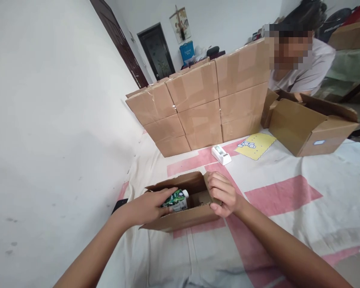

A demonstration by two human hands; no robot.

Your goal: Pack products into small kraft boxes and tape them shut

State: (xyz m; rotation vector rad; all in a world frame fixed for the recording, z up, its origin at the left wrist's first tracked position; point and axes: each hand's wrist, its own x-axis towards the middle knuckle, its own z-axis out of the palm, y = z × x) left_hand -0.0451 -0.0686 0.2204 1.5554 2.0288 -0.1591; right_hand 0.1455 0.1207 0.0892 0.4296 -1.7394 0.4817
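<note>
An open cardboard box [183, 222] sits before me on the cloth. My left hand [147, 206] reaches into its left part, thumb and fingers closed around a green and white drink carton [180, 201] with a white cap. The carton lies on its side, cap toward the right, its left end hidden by the hand. At the box's right end, my right hand [223, 194] has its fingers wrapped over the upright cardboard flap. Bare cardboard shows inside the box between the carton and that flap.
Stacked, taped cardboard boxes [198, 110] form a wall at the back. In front of them lie a white device [221, 155] and a yellow sheet [256, 146]. Another open box [297, 126] stands at right, with a person [315, 68] leaning behind it. A white wall [48, 120] borders the left.
</note>
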